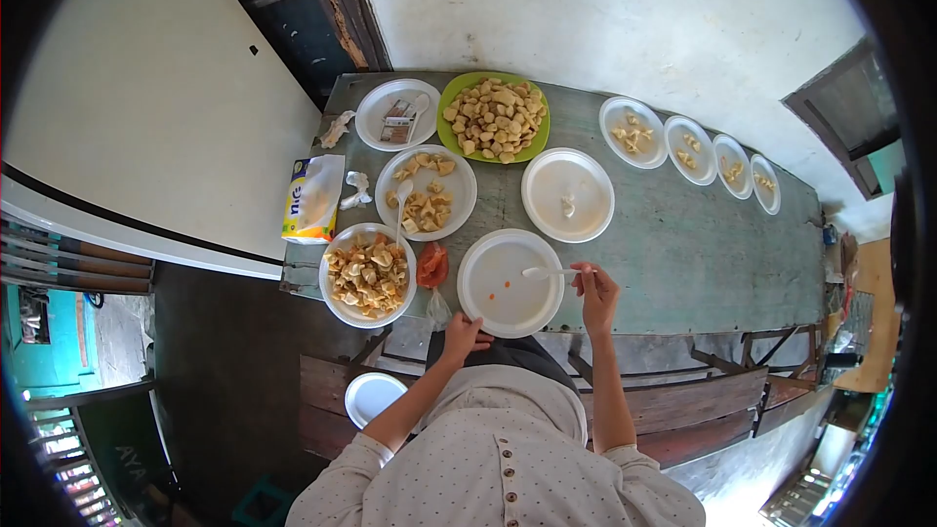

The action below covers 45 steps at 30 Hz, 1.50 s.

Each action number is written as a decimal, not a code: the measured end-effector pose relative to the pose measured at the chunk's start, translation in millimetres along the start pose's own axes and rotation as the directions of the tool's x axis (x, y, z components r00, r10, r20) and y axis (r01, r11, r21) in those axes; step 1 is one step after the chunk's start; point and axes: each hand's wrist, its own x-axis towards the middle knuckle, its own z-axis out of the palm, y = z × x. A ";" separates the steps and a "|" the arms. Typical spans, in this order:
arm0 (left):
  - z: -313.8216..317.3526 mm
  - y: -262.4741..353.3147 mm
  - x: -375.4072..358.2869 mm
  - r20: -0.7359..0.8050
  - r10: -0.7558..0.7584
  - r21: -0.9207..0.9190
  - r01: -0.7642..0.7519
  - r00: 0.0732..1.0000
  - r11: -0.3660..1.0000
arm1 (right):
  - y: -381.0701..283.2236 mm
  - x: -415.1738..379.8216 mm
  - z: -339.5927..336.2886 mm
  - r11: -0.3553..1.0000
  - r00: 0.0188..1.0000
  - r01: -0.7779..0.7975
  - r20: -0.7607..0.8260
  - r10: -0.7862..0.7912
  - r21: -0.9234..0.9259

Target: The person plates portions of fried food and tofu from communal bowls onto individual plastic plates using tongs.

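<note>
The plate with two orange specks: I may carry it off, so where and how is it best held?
Probably by its right rim, coming in level from the right. The plate is round and shallow, with a raised edge to pinch; the left hand is at the near-left edge.

Surface right of right hand lies open; left of near plate, red bag and heaped plate block passage.

Soft light brightens the wall, while fisheye distortion curves toward black corners.
</note>
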 end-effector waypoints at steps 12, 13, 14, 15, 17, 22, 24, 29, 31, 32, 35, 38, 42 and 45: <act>-24.0 -1.1 -11.8 0.127 -0.206 0.237 0.173 0.970 0.956 | 9.4 -32.5 6.2 0.932 0.987 0.128 -0.052 -0.154 -0.340; -25.7 0.9 -9.3 0.131 -0.210 0.243 0.174 0.969 0.954 | 8.4 -36.1 6.4 0.931 0.987 0.123 -0.059 -0.152 -0.343; -27.5 3.5 -5.9 0.112 -0.179 0.289 0.140 0.977 0.947 | 8.0 -40.0 6.6 0.920 0.985 0.138 -0.044 -0.166 -0.366; -28.3 5.5 -3.2 0.093 -0.146 0.334 0.107 0.985 0.937 | 8.0 -43.6 6.5 0.908 0.983 0.156 -0.026 -0.179 -0.388; -27.4 3.4 4.5 0.095 -0.118 0.391 0.072 0.988 0.918 | 19.5 -52.9 9.2 0.951 0.993 0.088 -0.045 -0.106 -0.297; -17.6 -5.5 -0.9 0.088 -0.047 0.291 0.020 0.995 0.957 | 21.9 -65.8 14.1 0.998 0.999 -0.033 -0.035 0.032 -0.046; -12.3 -8.1 -7.1 0.074 -0.085 0.084 0.078 0.994 0.993 | 20.0 -67.3 14.5 0.994 0.998 0.046 -0.039 -0.051 -0.103; -4.1 -7.9 -20.3 0.155 -0.147 -0.042 0.155 0.977 0.987 | 26.7 -69.6 12.8 0.987 0.980 0.133 -0.137 -0.145 -0.093; -1.9 -8.3 -19.0 0.182 -0.158 -0.017 0.164 0.971 0.986 | 36.0 -70.9 12.1 0.996 0.985 0.066 -0.158 -0.076 -0.065; -1.0 -7.8 -17.6 0.141 -0.149 0.024 0.147 0.979 0.989 | 43.0 -70.8 13.1 0.999 0.983 -0.008 -0.183 0.000 -0.044; -2.7 -12.5 -10.7 0.063 -0.060 0.102 0.053 0.996 0.993 | 52.0 -67.2 15.8 0.994 0.968 -0.110 -0.223 0.111 0.016; -8.9 -19.1 -0.9 0.029 0.035 0.135 -0.038 0.999 0.990 | 55.2 -61.8 18.6 0.986 0.958 -0.152 -0.233 0.165 0.072; -11.8 -18.5 1.6 0.048 0.060 0.149 -0.066 0.997 0.987 | 65.5 -58.1 22.6 0.983 0.961 -0.165 -0.210 0.180 0.085; -12.7 -19.5 2.6 0.064 0.080 0.137 -0.088 0.995 0.987 | 71.6 -58.1 27.1 0.981 0.962 -0.178 -0.197 0.189 0.070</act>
